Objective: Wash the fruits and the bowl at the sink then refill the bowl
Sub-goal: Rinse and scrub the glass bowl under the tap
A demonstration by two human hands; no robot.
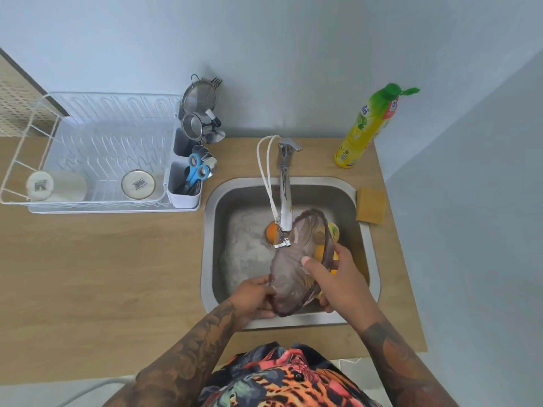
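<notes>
Over the sink (367, 277), both hands tilt the smoky glass bowl (293, 271) on edge just under the tap (284, 198). The left hand (252, 298) curls round its near rim; the right hand (338, 280) grips the far rim, thumb inside. Fruits (272, 230) lie in the sink behind the bowl.

At the left of the frame you have a white dish rack (97, 154) holding two upturned cups (55, 185), with blue-handled scissors (195, 170) in its caddy. At upper right stands a yellow detergent bottle (367, 127); a yellow sponge (371, 205) lies below it.
</notes>
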